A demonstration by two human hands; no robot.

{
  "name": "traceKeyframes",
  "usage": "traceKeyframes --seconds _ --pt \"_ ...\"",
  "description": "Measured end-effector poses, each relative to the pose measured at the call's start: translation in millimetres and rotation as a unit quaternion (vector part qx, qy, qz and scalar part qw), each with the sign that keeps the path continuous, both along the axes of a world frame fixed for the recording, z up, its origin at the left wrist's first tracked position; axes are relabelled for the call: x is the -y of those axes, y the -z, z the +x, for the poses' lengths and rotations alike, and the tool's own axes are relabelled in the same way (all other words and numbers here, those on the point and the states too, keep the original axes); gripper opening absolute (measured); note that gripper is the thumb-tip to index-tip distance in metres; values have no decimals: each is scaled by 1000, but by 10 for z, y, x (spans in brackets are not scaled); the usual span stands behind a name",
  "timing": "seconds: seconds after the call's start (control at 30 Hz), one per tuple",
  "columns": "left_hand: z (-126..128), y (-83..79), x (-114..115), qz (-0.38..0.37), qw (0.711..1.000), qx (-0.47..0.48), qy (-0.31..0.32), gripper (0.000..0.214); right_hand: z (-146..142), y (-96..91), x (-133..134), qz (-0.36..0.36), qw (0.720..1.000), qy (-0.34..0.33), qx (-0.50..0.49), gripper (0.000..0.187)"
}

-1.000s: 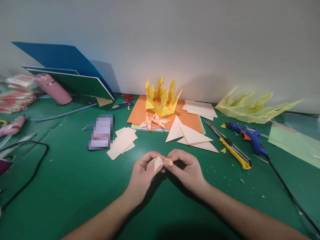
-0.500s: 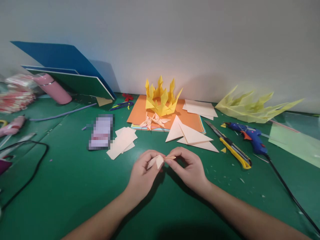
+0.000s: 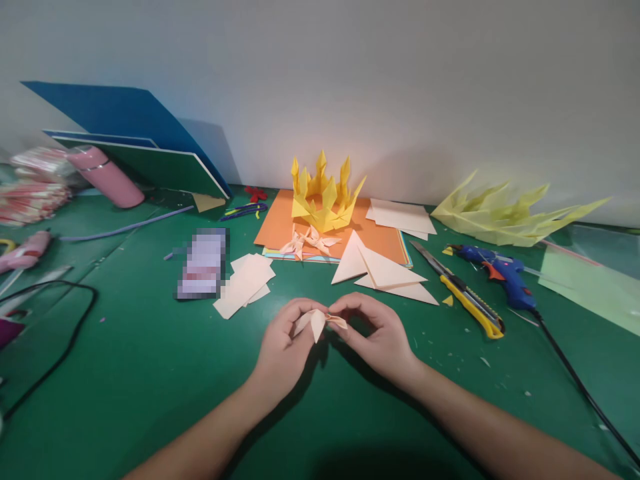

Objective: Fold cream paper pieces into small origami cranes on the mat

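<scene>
Between both hands is a small pale-pink origami flower (image 3: pixel 318 325) with pointed petals. My left hand (image 3: pixel 287 340) pinches it from the left, thumb below. On the other side, the fingertips of my right hand (image 3: pixel 377 327) close on its right-hand petals. Parts of the flower are hidden by the fingers. Just beyond, finished-looking pink paper flowers (image 3: pixel 310 241) lie on an orange paper stack (image 3: pixel 273 223). Folded pink paper triangles (image 3: pixel 387 270) rest at its front right, and pale paper rectangles (image 3: pixel 245 283) lie to the left.
A yellow paper crown (image 3: pixel 325 207) stands on the stack. To the right are a yellow utility knife (image 3: pixel 470 303), a blue glue gun (image 3: pixel 505 273) with a black cord, and a pale-yellow folded paper piece (image 3: pixel 510 217). At left lie a blurred-out phone (image 3: pixel 203 263) and a pink bottle (image 3: pixel 107 177).
The flower has turned slightly in the fingers; its front petal now points downward and the right petals look wider apart. Both hands stay nearly in place.
</scene>
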State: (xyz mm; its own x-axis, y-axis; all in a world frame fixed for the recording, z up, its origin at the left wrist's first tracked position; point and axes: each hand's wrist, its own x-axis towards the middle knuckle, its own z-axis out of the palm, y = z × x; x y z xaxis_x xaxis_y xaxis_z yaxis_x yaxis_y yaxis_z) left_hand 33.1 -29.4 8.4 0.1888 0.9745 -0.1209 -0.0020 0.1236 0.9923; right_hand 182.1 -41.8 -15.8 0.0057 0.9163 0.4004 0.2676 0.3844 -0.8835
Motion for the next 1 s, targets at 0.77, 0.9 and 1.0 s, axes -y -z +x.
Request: traceKeyframes --seconds 0.77,0.9,1.0 --pt "-1 42 -41 -96 994 19 39 11 -21 32 15 14 998 0 64 6" --pt "-33 62 -49 -91 995 -3 46 8 -21 19 19 18 997 -1 74 6" --pt "-45 45 -49 -73 996 -16 41 10 -19 6 25 42 994 1 99 7"
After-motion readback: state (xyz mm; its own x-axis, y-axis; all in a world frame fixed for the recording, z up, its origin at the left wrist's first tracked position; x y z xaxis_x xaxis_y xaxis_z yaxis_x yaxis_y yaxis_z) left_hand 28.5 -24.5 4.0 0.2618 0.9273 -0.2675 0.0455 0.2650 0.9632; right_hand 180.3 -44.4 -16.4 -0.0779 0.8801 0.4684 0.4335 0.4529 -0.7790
